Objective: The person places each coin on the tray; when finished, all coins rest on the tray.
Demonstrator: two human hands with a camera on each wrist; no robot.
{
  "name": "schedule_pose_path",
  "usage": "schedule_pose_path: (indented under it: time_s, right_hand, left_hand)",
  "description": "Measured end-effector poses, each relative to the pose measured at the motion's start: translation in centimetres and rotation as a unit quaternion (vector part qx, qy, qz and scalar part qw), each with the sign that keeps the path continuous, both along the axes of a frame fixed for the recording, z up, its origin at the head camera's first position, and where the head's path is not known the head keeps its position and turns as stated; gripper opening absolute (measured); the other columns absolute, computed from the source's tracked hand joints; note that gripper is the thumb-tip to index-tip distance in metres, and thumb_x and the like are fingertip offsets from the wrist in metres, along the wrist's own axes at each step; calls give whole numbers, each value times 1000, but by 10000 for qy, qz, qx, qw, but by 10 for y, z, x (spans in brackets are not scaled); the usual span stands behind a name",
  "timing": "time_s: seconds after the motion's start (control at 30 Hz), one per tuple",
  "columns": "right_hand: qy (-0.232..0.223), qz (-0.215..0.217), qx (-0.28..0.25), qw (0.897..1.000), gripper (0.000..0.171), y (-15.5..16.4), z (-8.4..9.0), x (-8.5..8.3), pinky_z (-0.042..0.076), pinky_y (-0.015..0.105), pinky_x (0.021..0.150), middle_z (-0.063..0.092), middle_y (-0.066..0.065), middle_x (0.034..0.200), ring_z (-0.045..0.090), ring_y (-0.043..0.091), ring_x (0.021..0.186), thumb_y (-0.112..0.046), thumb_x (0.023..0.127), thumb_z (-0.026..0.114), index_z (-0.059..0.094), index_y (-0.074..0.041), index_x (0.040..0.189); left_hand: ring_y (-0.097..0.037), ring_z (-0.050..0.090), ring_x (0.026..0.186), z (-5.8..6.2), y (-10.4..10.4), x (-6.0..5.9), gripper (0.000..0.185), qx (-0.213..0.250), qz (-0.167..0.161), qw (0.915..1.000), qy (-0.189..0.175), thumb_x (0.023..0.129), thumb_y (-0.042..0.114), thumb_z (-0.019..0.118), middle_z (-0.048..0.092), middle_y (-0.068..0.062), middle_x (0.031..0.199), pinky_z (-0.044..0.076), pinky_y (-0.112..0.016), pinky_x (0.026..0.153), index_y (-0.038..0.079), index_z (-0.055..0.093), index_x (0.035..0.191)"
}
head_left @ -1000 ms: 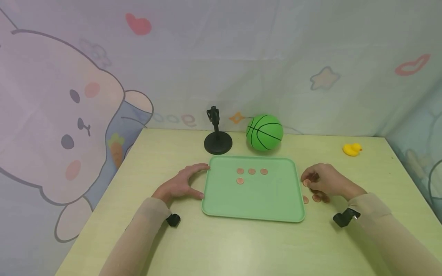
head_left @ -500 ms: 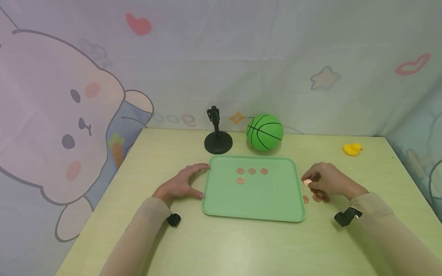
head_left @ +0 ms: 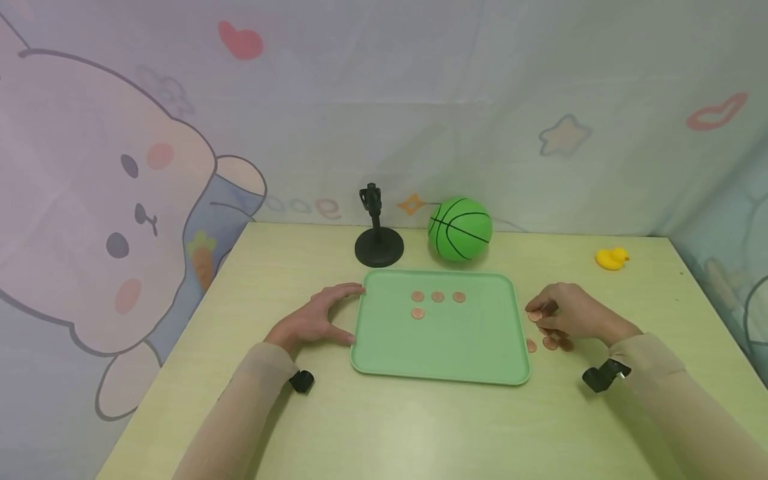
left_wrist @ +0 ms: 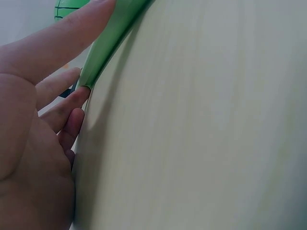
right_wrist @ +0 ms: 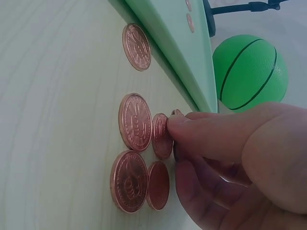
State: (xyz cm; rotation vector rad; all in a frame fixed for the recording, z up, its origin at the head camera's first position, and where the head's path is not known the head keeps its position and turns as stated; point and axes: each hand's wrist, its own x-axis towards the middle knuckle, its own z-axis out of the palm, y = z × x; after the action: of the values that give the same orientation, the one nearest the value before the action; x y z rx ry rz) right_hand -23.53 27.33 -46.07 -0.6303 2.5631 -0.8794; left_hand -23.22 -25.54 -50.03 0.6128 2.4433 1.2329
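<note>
In the head view, my left hand [head_left: 314,318] lies at the left edge of a light green tray [head_left: 438,350], thumb and forefinger spread along the rim. The left wrist view shows those fingers touching the tray's side [left_wrist: 103,50]. Just beyond the tray's right edge, my right hand [head_left: 573,312] pinches a copper coin [head_left: 535,316] between thumb and fingers; in the right wrist view the thumb mostly hides it. Several more coins, such as this coin [right_wrist: 135,122], lie on the table beside that hand. On the tray, three coins [head_left: 437,297] form a row, with one coin [head_left: 417,313] under its left end.
Behind the tray stand a black stand with a round base [head_left: 379,247] and a green ball [head_left: 459,229] with black lines. A yellow toy duck [head_left: 611,259] sits at the back right of the table [head_left: 432,430]. A printed cloth [head_left: 384,100] hangs behind.
My right hand has shifted very slightly to the right, and the coin in its fingers has tilted a little. My left hand, the tray and the coins on it look the same.
</note>
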Motion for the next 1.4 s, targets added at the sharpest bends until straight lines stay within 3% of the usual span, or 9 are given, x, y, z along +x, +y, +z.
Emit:
schedule_pose_path:
  time_s: [0.3, 0.77, 0.9, 1.13, 1.4]
  right_hand:
    - [212, -41, 125, 9997, 24, 2, -1, 1, 57, 27, 73, 72, 3, 95, 66, 15, 84, -4, 94, 77, 74, 3, 117]
    - [366, -244, 81, 9990, 17, 3, 3, 3, 57, 32, 75, 70, 2, 90, 66, 18, 83, -12, 99, 74, 72, -4, 114]
    - [535, -310, 43, 9981, 20, -1, 5, 3, 57, 31, 74, 70, 3, 96, 66, 18, 85, -14, 99, 74, 72, -5, 117]
    - [1137, -69, -12, 9935, 23, -19, 6, 0, 57, 30, 76, 72, 4, 110, 66, 16, 90, -11, 94, 79, 75, -5, 116]
    - [1164, 215, -247, 9927, 21, -42, 10, -2, 58, 33, 78, 74, 3, 108, 65, 15, 89, -10, 94, 80, 75, -5, 114]
  left_hand:
    - [-32, 22, 157, 2, 1, 1, 101, 6, 2, 10000, 2, 69, 26, 100, 37, -1, 168, 14, -64, 127, 25, 49, 156]
    - [-33, 22, 158, 1, 1, 1, 100, 10, -14, 10000, 0, 70, 26, 99, 36, -2, 168, 14, -65, 126, 24, 49, 157]
    - [-33, 21, 158, 0, 0, 0, 101, -11, -20, 10000, 15, 70, 26, 100, 36, -2, 169, 13, -65, 127, 25, 48, 157]
    - [-33, 22, 157, -1, 0, 0, 101, 20, -31, 10000, 40, 70, 26, 100, 37, -2, 168, 14, -65, 126, 24, 49, 157]
    - [-34, 22, 157, -1, -1, -1, 99, 102, -19, 9999, -7, 71, 26, 99, 38, -3, 167, 14, -67, 125, 23, 49, 157]
